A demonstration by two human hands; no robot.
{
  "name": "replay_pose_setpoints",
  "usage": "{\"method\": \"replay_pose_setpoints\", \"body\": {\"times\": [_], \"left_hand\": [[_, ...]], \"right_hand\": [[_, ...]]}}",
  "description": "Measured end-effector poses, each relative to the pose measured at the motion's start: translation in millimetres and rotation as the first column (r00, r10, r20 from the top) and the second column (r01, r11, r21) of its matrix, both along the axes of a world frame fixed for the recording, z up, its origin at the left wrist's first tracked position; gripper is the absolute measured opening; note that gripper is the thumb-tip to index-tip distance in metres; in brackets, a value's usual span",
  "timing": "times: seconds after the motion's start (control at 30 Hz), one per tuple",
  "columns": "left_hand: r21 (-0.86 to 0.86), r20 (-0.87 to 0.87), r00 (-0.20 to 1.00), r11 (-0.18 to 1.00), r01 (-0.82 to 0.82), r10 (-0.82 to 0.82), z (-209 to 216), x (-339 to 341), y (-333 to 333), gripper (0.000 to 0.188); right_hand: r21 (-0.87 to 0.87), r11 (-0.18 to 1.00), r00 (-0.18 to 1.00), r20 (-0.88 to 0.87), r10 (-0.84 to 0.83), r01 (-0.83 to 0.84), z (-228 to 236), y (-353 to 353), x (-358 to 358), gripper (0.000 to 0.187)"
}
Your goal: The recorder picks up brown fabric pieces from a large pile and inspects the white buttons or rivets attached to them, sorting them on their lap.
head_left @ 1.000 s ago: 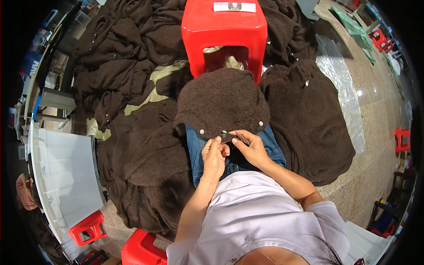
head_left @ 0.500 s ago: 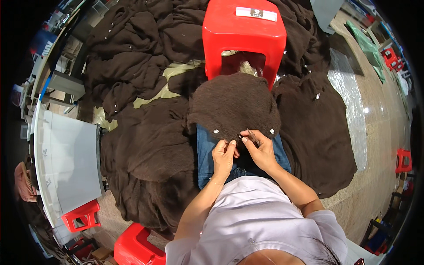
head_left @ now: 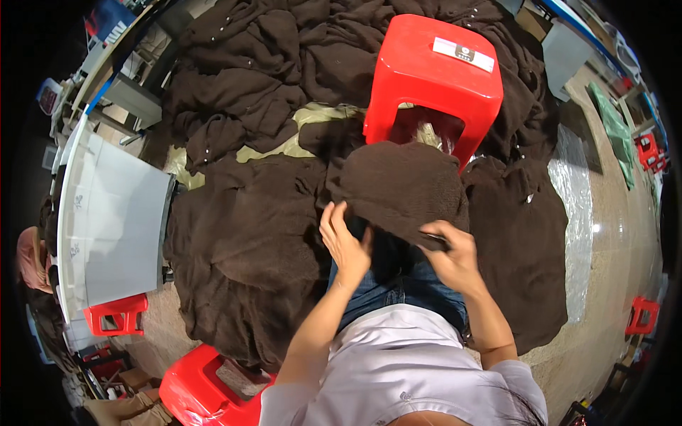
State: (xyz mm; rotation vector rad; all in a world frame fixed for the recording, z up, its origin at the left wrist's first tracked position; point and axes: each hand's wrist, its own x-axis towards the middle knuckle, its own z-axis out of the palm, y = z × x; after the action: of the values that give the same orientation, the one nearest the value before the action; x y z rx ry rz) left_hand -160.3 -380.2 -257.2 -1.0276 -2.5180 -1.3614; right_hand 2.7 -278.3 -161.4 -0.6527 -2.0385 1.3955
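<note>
My right grip (head_left: 455, 257) is closing thumb and fingers on a dark item (head_left: 436, 243) at the near edge of the brown garment (head_left: 398, 186). Motion is blurring it, so I can't tell if that's a folded bit of hem or a small tool. My left grip (head_left: 348, 245) is spreading open by the near left edge, fingers pointing away from me, pinching nothing.

Garment is lying across my lap, covering my knees, its near edge running between my two hands. Jeans (head_left: 369, 292) are showing below it.

For handling this well, I'd be keeping the right pinch light so the knit isn't stretching, bringing the left fingers flat under the edge to be steadying it, and turning the cloth in small amounts so its weight is staying on my knees. Slowing the right wrist would be helping too.

Further out: a brown heap (head_left: 249, 227) is sitting to my left, another brown pile (head_left: 515, 263) to my right. A red stool (head_left: 440, 60) is standing just beyond the garment, more dark cloth (head_left: 241, 50) spreading behind it. Clear plastic sheet (head_left: 572, 213) is lying past the right pile.
</note>
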Motion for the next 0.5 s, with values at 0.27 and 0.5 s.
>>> {"method": "replay_pose_setpoints", "body": {"times": [0.27, 0.5], "left_hand": [[0.012, -0.015, 0.968, 0.968, 0.252, -0.252, -43.6, -84.2, 33.4, 0.028], [-0.124, -0.100, 0.844, 0.848, 0.515, -0.527, 26.7, -108.5, 55.9, 0.043]], "right_hand": [[0.589, 0.405, 0.713, -0.540, -0.447, 0.699, 66.8, 48.5, 114.5, 0.030], [0.052, -0.007, 0.041, -0.852, -0.522, 0.999, 154.9, 74.8, 210.6, 0.021]]}}
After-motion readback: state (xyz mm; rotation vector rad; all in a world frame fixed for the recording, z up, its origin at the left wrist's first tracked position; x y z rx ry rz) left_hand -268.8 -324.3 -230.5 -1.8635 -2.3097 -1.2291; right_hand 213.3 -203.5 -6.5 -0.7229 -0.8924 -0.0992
